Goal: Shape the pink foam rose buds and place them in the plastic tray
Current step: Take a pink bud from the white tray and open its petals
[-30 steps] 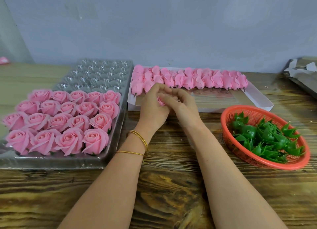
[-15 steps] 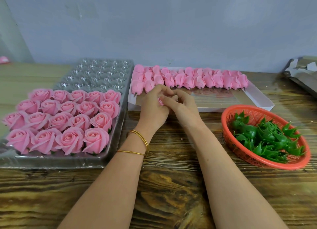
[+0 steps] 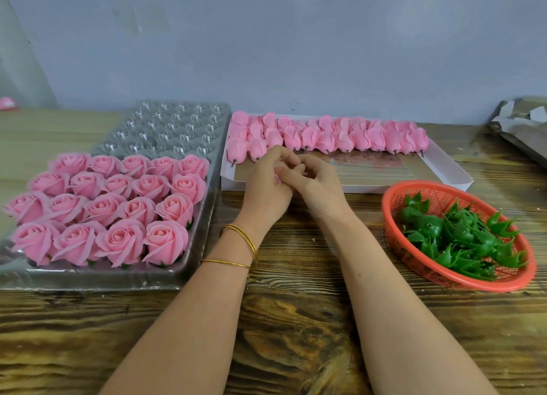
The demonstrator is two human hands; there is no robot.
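Pinching one pink bud (image 3: 278,178) — left hand (image 3: 266,193), right hand (image 3: 318,187) grips clenched; tray (image 3: 165,273) — 19 roses (image 3: 112,205).

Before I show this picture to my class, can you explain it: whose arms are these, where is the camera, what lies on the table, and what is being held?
No machine here: a person's bare arms, seen from a head-worn camera looking down. The left hand and right hand meet around a small pink bud, mostly hidden in their grip. On the wooden table lie a clear plastic tray with finished roses, a white box of unshaped buds, and an orange basket of green bases.
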